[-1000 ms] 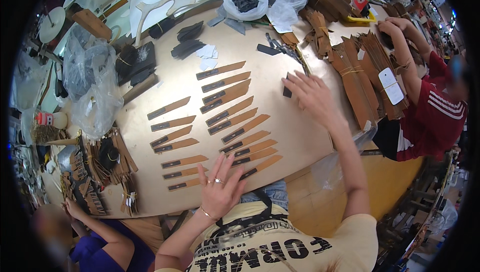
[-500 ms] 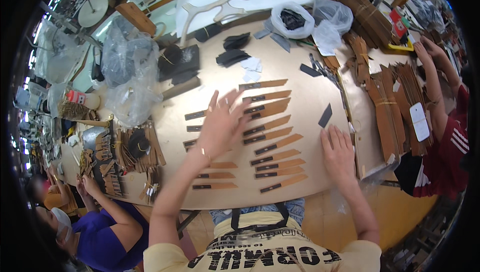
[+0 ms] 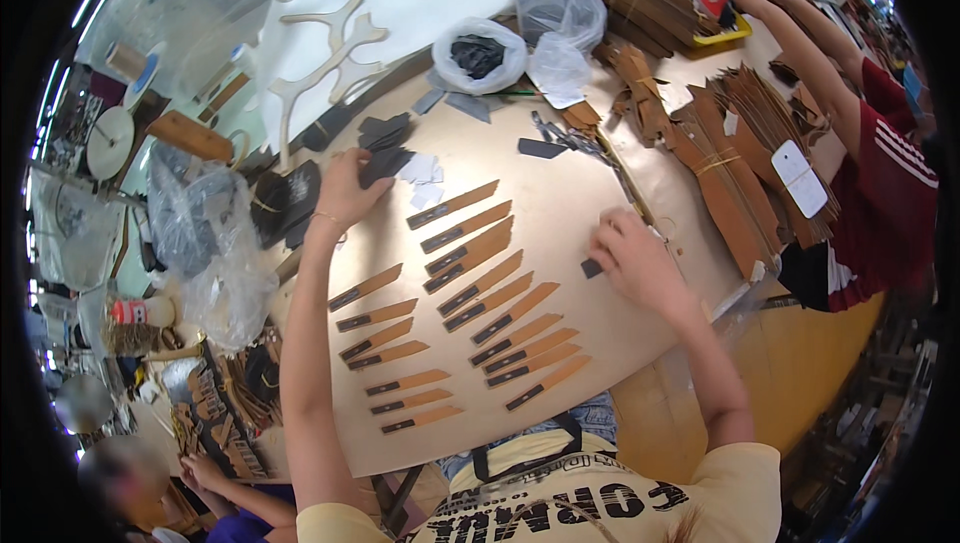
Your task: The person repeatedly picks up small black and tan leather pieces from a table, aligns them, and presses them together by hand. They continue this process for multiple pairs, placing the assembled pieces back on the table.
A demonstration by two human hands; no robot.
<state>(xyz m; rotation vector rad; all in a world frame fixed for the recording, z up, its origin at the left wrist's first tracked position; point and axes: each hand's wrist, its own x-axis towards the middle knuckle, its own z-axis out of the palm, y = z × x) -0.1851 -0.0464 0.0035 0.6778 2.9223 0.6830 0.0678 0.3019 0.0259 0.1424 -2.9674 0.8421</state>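
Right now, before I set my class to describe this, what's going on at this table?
A person works at the table with both bare hands. The left hand, thumb and fingers spread, is at the pile of black pieces beside some white slips. The right hand is over a small dark piece; whether it is gripped is unclear. Brown strips with dark patches lie between the hands in two rough columns. Co-workers are at both sides.

left arm point(image 3: 308, 343) stretched long up the left side of the frame, left hand point(image 3: 352, 188) at upper left, thumb point(image 3: 378, 189) spread from the fingers point(image 3: 350, 158), right arm point(image 3: 718, 368) bent at lower right, right hand point(image 3: 632, 253) right of centre, back upward, fingers curled
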